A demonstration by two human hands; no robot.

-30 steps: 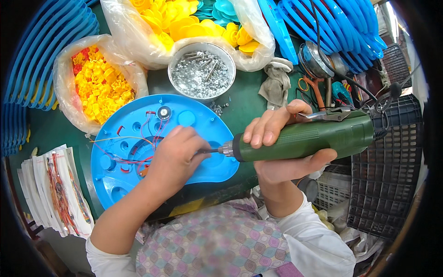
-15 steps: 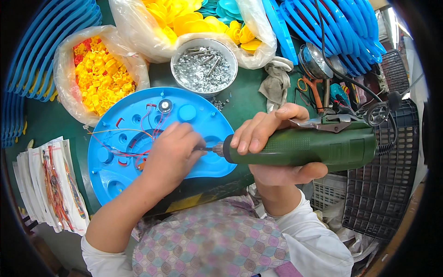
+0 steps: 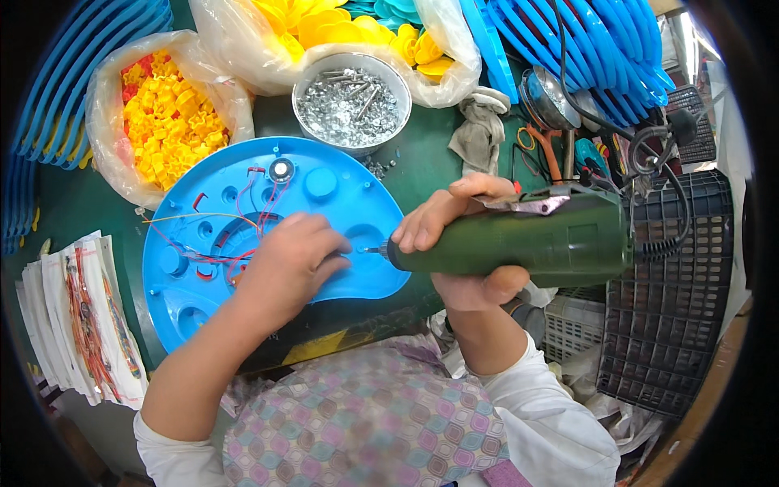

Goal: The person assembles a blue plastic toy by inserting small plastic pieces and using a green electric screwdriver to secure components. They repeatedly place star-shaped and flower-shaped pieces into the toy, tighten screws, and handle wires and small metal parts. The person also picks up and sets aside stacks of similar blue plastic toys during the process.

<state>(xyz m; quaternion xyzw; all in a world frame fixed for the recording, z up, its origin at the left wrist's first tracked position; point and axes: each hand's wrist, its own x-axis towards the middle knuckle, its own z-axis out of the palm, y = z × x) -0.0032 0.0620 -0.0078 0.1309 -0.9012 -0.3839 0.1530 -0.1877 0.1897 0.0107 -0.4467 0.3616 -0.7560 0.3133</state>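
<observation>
My right hand (image 3: 462, 239) grips a dark green electric screwdriver (image 3: 519, 242), held level with its metal bit (image 3: 373, 250) pointing left. My left hand (image 3: 296, 258), somewhat blurred, hovers over a blue curved plastic shell (image 3: 174, 300). Its fingers are curled just left of the bit tip, apart from it; whatever they hold, if anything, is hidden. Red and yellow wires (image 3: 264, 219) run across the inside of the shell, partly under my left hand. A small round speaker-like part (image 3: 281, 170) sits near the shell's far edge.
Beyond the shell stand a metal bowl (image 3: 302, 130) of screws and a bag (image 3: 101, 122) of small yellow and red parts. A grey glove (image 3: 475, 142) and pliers with orange handles (image 3: 550, 154) lie right. Wire bundles on paper (image 3: 89, 316) sit left; a black crate (image 3: 661, 300) stands right.
The fingers of my left hand have come away from the bit, leaving a gap. My right hand and the screwdriver have shifted slightly left in view, as has the whole scene.
</observation>
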